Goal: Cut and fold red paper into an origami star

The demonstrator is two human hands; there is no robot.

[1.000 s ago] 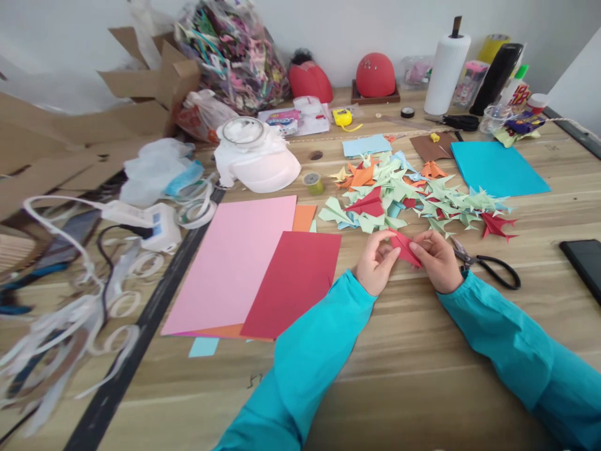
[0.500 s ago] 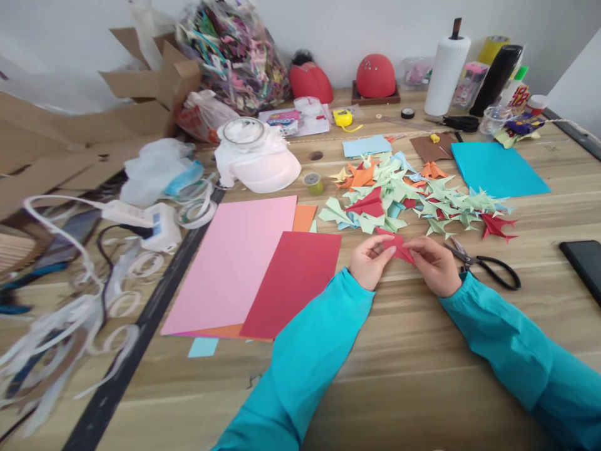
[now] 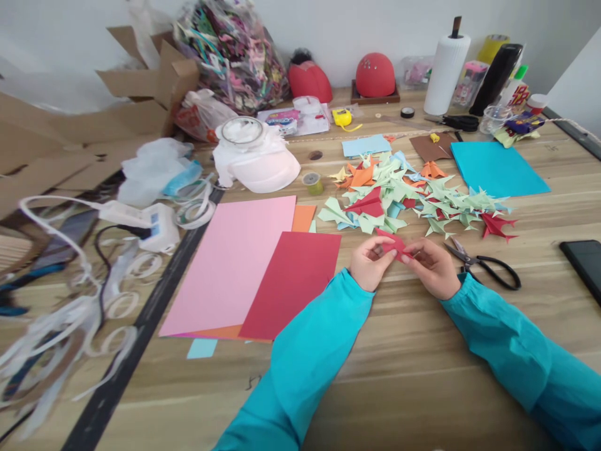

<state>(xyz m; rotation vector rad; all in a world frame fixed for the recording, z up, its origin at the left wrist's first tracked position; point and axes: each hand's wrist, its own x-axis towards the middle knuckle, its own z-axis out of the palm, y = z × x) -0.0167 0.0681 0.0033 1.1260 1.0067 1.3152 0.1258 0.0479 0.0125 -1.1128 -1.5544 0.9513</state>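
Observation:
Both of my hands pinch a small folded piece of red paper (image 3: 393,243) just above the wooden table (image 3: 422,351). My left hand (image 3: 370,263) grips its left end and my right hand (image 3: 434,266) grips its right end, fingers closed on it. Both arms wear teal sleeves. Just beyond the hands lies a pile of folded paper shapes (image 3: 413,197) in green, red, orange and pale blue. Black-handled scissors (image 3: 488,266) lie right beside my right hand.
Pink, red and orange paper sheets (image 3: 253,263) lie left of the hands, a blue sheet (image 3: 498,168) at the right rear. A phone (image 3: 585,263) sits at the right edge. Cardboard, bags, tape rolls and cables crowd the left; a paper towel roll (image 3: 446,72) and bottles stand at the back.
The red paper piece has been folded narrower between my fingers, and my hands have drawn slightly closer together. Nothing else on the table has moved.

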